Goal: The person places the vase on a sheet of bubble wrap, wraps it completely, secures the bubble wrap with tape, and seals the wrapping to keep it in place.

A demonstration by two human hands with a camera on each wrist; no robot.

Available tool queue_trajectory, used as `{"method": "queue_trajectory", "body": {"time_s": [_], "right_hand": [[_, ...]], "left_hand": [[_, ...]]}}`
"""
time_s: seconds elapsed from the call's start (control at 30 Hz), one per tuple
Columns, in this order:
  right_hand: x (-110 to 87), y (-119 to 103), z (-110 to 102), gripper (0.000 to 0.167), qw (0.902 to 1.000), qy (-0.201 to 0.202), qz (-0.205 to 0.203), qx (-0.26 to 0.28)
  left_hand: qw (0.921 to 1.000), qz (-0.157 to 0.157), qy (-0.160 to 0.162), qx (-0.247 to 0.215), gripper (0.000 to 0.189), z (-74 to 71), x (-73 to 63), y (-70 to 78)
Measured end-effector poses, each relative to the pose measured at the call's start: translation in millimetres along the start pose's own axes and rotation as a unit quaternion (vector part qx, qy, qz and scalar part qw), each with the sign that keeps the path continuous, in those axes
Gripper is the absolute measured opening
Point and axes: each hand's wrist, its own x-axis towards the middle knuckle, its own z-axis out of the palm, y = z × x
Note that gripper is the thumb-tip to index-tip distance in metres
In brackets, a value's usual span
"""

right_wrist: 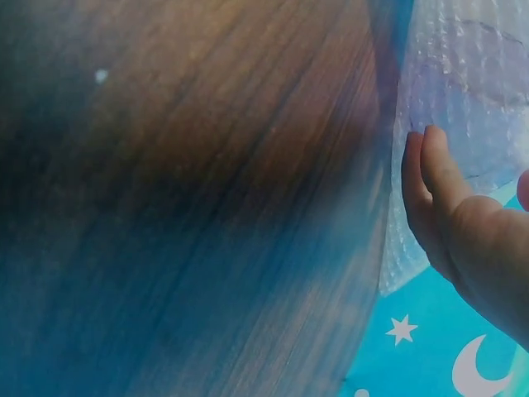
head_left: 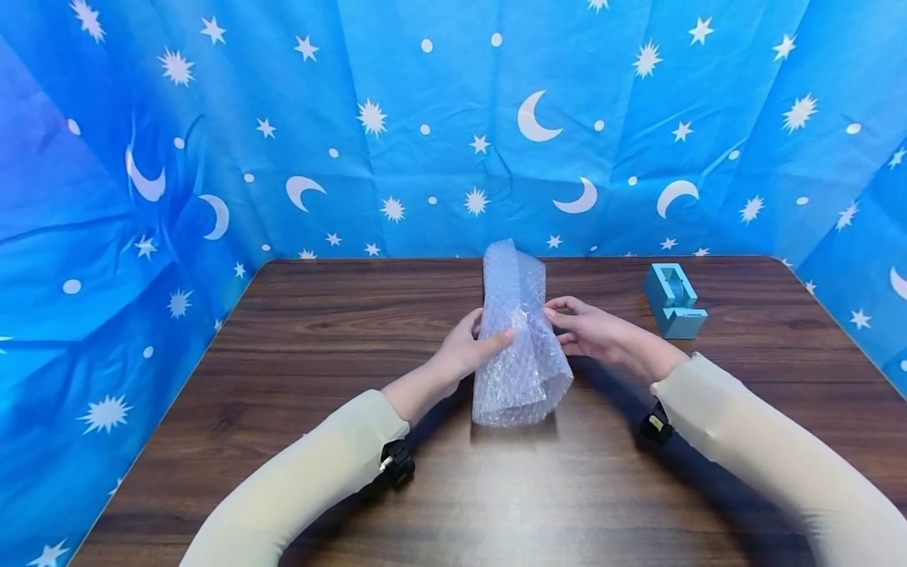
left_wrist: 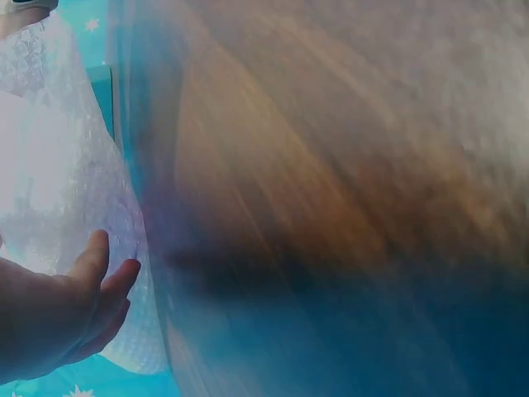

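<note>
A loosely rolled length of clear bubble wrap [head_left: 520, 370] slants upward over the middle of the table, with an open, rounded end toward me. My left hand [head_left: 464, 346] grips its left side, thumb laid across the front and the fingers going behind. On the opposite side my right hand [head_left: 591, 329] holds the wrap's right edge between thumb and fingers. In the left wrist view the left hand's fingers [left_wrist: 116, 289] lie against the sheet. The right wrist view shows the right hand's fingers [right_wrist: 446, 169] along the bubbled surface. Anything inside the roll is hidden.
A teal tape dispenser [head_left: 676, 303] stands at the back right of the dark wood-grain table [head_left: 340, 315]. Blue cloth [head_left: 453, 94] with white stars and moons hangs around the back and sides. Small black wrist cameras [head_left: 398, 463] sit under both sleeves.
</note>
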Motion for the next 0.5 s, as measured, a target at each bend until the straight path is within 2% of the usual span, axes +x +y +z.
{"method": "queue_trajectory", "body": {"time_s": [0.2, 0.33, 0.43, 0.5], "right_hand": [[-1.3, -3.2, 2.6, 0.056, 0.9998, 0.013, 0.005, -0.013], [-4.5, -8.3, 4.7, 0.060, 0.9994, 0.022, 0.010, -0.023], [-9.9, -9.8, 5.6, 0.059, 0.9983, 0.046, 0.004, -0.037], [-16.2, -9.7, 4.9, 0.057, 0.9953, 0.077, -0.013, -0.057]], "left_hand": [[0.9991, -0.026, -0.032, -0.011, 0.078, -10.1, 5.8, -1.3], [0.9984, -0.042, -0.036, -0.010, 0.071, -19.6, 7.0, 0.8], [0.9991, -0.024, -0.024, 0.026, 0.064, -28.8, 4.8, 3.9], [0.9983, -0.001, -0.009, 0.058, 0.057, -37.8, 1.9, 5.8]]}}
